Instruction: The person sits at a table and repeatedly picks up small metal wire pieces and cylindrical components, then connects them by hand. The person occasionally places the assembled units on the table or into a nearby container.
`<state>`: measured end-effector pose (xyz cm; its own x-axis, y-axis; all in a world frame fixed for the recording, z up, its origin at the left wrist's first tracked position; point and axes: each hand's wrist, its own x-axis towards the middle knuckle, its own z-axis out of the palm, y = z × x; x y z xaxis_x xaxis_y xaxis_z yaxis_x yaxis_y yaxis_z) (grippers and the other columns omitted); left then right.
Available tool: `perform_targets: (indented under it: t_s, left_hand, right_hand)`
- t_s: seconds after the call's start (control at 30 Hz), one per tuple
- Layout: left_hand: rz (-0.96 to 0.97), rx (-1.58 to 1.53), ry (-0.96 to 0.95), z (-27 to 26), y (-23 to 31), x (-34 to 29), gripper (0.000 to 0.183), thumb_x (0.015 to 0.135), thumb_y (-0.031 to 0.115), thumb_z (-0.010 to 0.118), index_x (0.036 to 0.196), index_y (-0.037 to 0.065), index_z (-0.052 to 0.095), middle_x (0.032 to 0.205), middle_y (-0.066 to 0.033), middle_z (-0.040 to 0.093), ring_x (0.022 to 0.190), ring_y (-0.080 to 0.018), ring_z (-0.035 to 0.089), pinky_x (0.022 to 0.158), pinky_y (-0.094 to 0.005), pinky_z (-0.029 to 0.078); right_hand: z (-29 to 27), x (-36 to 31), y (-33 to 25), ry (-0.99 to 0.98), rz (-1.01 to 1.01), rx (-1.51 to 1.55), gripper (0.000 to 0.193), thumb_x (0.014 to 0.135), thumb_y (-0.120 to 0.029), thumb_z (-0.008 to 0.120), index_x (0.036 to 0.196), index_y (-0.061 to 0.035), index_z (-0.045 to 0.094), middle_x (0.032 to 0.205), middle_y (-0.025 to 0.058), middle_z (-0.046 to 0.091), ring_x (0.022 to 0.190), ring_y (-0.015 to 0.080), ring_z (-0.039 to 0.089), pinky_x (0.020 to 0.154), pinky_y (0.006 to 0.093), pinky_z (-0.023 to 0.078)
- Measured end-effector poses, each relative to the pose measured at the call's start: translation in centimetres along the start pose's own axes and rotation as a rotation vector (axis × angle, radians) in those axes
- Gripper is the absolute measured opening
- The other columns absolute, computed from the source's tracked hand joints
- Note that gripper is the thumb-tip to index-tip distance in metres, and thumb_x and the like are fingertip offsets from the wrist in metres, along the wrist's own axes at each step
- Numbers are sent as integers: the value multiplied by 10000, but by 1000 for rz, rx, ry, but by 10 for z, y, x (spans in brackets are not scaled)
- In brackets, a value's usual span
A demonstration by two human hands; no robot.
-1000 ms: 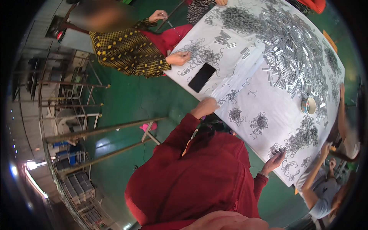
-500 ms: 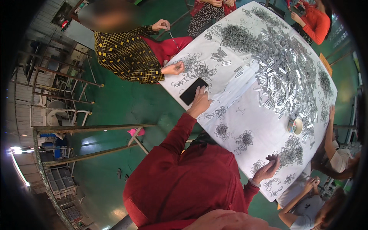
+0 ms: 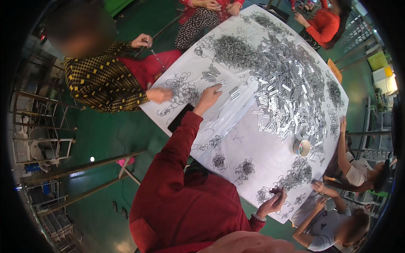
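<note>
My left hand (image 3: 210,96) reaches across the white-covered table with its fingers stretched out. Its fingertips are beside a small group of flat metal strips (image 3: 211,74), and I see nothing held in it. Partly hidden behind my left forearm lies a black phone (image 3: 180,118). My right hand (image 3: 272,203) hovers, palm partly up and fingers apart, at the near right edge. Close to that hand are piles of thin curved wire pieces (image 3: 298,173). A big heap of silver strips (image 3: 287,90) covers the far middle of the table.
A small round tub (image 3: 301,148) stands at the heap's near edge. On the left, a co-worker in a yellow-and-black checked top (image 3: 105,80) works over a wire pile (image 3: 181,89). Other people sit around the table. A wooden-railed frame (image 3: 84,166) stands at my left.
My left hand has left the phone and moved farther over the table to the small strips. The view has shifted. The left co-worker's near hand is blurred by motion.
</note>
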<state>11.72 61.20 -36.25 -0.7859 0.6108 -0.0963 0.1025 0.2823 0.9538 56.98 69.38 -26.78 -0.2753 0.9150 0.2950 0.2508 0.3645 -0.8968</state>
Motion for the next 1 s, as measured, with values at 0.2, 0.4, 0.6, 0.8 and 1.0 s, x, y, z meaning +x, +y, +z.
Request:
perform_targets:
  t_s: [0.2,0.4,0.6,0.8,1.0]
  left_hand:
    - [-1,104,-31,58,-38,114,629,804,305,604,1315,-16,425,1359,-265,397,1284,-359,365,1041,-387,318]
    - [-115,520,127,41,-39,245,975,722,446,716,1457,162,141,1461,-294,76,1337,-500,42,1036,-631,140]
    - [-20,758,85,20,30,332,1032,678,363,777,1449,323,94,1496,-222,16,1347,-494,5,957,-729,182]
    - [-109,1035,-36,21,7,362,998,640,500,749,1428,413,143,1519,-173,4,1352,-495,33,999,-701,182]
    - [-88,1105,-264,28,19,368,891,652,343,765,1398,161,313,1472,-200,216,1333,-452,201,993,-661,267]
  right_hand:
    - [22,2,-4,41,39,-56,234,933,25,385,1102,40,547,886,102,531,701,161,536,615,279,477]
    - [21,17,12,94,28,-178,211,905,49,406,1030,55,577,848,110,530,674,156,544,618,266,461]
    - [-25,-40,47,159,353,-503,291,917,-44,480,1192,-44,572,1011,114,620,885,181,587,770,274,481]
    - [-10,-88,39,175,518,-226,207,921,-41,439,1070,17,570,766,15,485,652,80,453,547,223,413]
    - [51,-81,-12,85,661,-540,224,938,-25,417,1082,31,579,852,101,551,734,146,537,616,270,467]
